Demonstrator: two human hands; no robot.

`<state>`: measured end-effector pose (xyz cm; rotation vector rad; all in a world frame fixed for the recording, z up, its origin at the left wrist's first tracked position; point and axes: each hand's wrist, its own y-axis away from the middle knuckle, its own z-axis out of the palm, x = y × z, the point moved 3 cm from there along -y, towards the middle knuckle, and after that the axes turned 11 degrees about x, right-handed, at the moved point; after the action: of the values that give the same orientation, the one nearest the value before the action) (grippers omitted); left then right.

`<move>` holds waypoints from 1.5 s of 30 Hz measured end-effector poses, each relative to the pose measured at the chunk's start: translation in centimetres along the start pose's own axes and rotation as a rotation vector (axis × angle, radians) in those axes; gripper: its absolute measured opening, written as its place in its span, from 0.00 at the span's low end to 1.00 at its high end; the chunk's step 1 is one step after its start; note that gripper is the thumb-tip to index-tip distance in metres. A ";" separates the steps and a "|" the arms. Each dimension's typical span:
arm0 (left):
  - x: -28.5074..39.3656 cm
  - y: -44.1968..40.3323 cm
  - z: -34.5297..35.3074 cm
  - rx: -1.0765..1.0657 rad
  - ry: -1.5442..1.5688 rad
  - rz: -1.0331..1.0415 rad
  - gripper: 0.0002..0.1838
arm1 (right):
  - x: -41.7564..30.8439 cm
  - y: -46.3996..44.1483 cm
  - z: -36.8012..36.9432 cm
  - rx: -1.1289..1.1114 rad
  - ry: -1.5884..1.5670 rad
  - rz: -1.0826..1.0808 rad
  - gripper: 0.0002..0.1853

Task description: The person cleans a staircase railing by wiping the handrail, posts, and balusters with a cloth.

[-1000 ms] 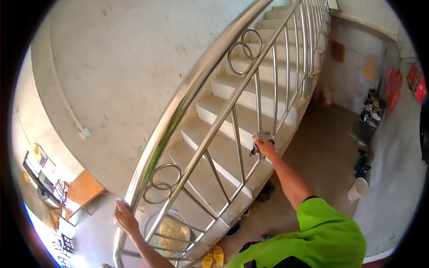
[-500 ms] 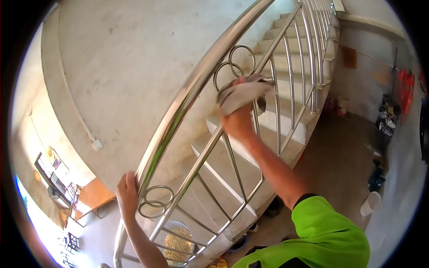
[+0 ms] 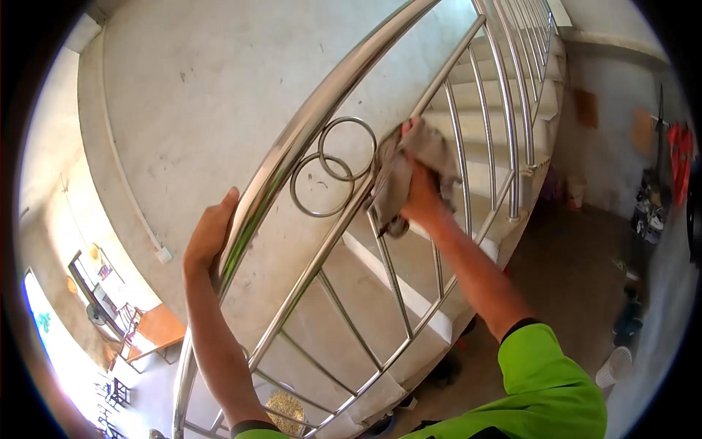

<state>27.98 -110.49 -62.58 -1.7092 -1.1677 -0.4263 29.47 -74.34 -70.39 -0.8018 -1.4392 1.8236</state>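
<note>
"Where's that cloth [image 3: 393, 181] from where you're standing?"

"Just right of the middle of the frame, bunched against the slimmer rail [image 3: 316, 257], right beside the linked rings [image 3: 292, 184]. The right hand [image 3: 423, 193] has it, fingers curled into the folds; a fingertip or two shows at the top edge, the rest I can't make out."

"And the left hand [image 3: 210, 233]?"

"Left of centre, no cloth in it. It's partly curled against the side of the thick handrail [image 3: 306, 133]. The far fingers are hidden, so I can't tell how firmly it's clasping."

"How would the cloth handle, you reckon?"

"Light and limp, I'd say, nothing to break. I'd take it by the thick middle, gathered in the palm, because those loose corners look ready to flop about. The metal is shiny and probably slick, so a palm wrapped well round it seems the safer hold."
</note>
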 end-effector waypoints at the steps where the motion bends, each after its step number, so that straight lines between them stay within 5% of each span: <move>1: 1.7 1.8 0.7 -0.057 0.159 -0.104 0.37 | 1.1 -1.8 -0.6 -0.051 0.051 0.047 0.55; 8: 0.4 2.1 0.0 -0.008 0.155 -0.036 0.37 | 6.1 -2.1 0.6 0.196 -0.038 -0.014 0.37; 11: 0.0 1.9 0.0 0.017 0.153 -0.007 0.37 | 8.6 6.0 0.8 0.158 -0.613 0.407 0.28; 13: 0.2 2.0 0.1 0.038 0.154 -0.015 0.37 | 10.3 14.4 0.3 0.143 -0.933 0.936 0.24; 14: 0.4 2.2 0.3 0.037 0.158 -0.018 0.37 | 11.8 19.8 0.7 0.136 -1.297 1.493 0.24; 19: 0.8 2.5 0.6 0.066 0.164 -0.012 0.36 | 11.2 32.0 -5.4 0.091 -0.984 1.832 0.24; 20: 0.7 2.4 0.6 0.066 0.160 -0.020 0.36 | 11.5 31.4 -6.8 -0.111 -0.804 1.479 0.22; 22: 0.7 2.3 0.5 0.079 0.154 0.004 0.36 | 11.1 28.3 -8.2 -0.286 -0.624 1.106 0.19; 24: 1.0 2.5 0.5 0.092 0.098 0.005 0.36 | 10.3 21.9 -8.6 -0.134 -1.207 1.546 0.09; 25: 0.8 2.5 0.5 0.113 0.089 0.000 0.36 | 11.2 19.3 -7.8 -0.084 -1.092 1.374 0.08; 27: 1.1 2.7 0.7 0.121 0.074 0.018 0.36 | 8.1 10.6 -7.1 -0.021 -0.565 0.675 0.12; 28: 1.2 2.8 0.7 0.128 0.054 0.031 0.36 | 3.4 4.9 -7.5 -0.011 -0.150 0.145 0.15; 30: 1.3 2.9 0.7 0.146 0.050 0.035 0.36 | 1.9 1.0 -4.8 -0.074 -0.228 -0.091 0.19; 32: 0.8 2.7 0.5 0.164 0.047 0.037 0.36 | 1.1 -1.9 -2.8 -0.168 -0.187 -0.194 0.26; 35: 0.0 2.1 0.2 0.145 0.019 0.072 0.36 | 5.7 -3.8 0.7 -0.216 -0.239 -0.070 0.22; 44: 0.5 2.6 0.6 0.221 -0.008 0.043 0.35 | 25.3 -18.3 -2.8 0.139 0.474 -0.168 0.24; 45: 0.9 2.7 0.7 0.224 -0.010 0.062 0.35 | 22.4 -19.6 -3.2 0.200 0.511 -0.188 0.25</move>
<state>30.50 -109.64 -63.66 -1.5491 -1.1224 -0.2398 21.42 -51.22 -53.22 -0.9124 -0.9531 1.4548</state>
